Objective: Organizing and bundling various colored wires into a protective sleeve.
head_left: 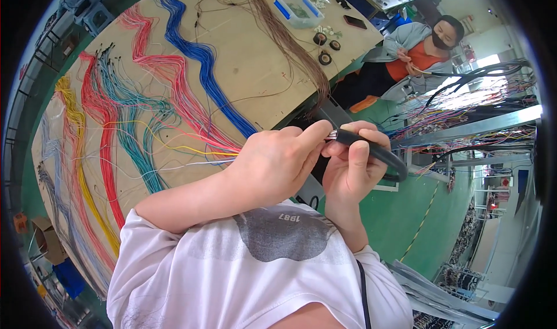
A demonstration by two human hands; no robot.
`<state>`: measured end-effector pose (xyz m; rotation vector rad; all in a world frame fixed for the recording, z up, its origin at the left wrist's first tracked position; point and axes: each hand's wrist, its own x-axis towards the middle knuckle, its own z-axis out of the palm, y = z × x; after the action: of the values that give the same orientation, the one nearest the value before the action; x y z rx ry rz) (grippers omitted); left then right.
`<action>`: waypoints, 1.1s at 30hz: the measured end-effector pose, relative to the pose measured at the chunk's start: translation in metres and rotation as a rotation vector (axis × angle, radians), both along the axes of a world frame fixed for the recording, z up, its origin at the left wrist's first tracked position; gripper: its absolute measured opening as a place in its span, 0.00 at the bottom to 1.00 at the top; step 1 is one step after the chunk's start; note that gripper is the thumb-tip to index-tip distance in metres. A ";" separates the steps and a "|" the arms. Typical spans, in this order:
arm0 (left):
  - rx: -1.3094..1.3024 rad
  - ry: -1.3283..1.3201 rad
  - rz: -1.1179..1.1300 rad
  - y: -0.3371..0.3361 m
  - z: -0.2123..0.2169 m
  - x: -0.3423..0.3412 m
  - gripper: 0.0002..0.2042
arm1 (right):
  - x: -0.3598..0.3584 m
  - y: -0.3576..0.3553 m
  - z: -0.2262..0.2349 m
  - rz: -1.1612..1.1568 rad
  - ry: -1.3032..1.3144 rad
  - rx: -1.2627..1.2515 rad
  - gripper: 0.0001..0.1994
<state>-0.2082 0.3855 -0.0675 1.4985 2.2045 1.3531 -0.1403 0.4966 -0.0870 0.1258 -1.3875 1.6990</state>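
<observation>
Left hand (277,163) at centre, fingers curled, grip pinched on wire ends at mouth of black cable (371,150)
Right hand (351,163) touching left at 3 o'clock, grip clamped around cable sheath; cable curving off toward 3 o'clock, held above surface edge
Wooden surface (249,68) at 11 o'clock carrying blue wire bundle (197,56), pink wires (168,73), teal wires (133,114), yellow wires (75,120)
Clear plastic box (299,10) at 12 o'clock
Second person (415,50) seated at 1 o'clock
</observation>
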 end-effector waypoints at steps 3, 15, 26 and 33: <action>-0.036 0.136 0.052 -0.001 0.002 -0.001 0.06 | 0.001 0.004 -0.002 -0.028 -0.025 0.049 0.09; 0.101 0.035 -0.016 -0.001 -0.002 0.000 0.10 | 0.017 0.004 0.021 0.033 -0.401 -0.050 0.06; 0.369 0.041 -0.073 0.004 -0.017 0.003 0.18 | 0.021 0.011 0.025 0.224 -0.406 -0.318 0.06; 0.558 0.219 0.042 0.008 -0.022 0.006 0.17 | 0.023 0.000 0.016 0.134 -0.277 -0.261 0.07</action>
<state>-0.2022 0.3935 -0.0898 1.8561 2.0842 2.0277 -0.1173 0.4965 -0.0706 -0.1733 -1.3636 2.0541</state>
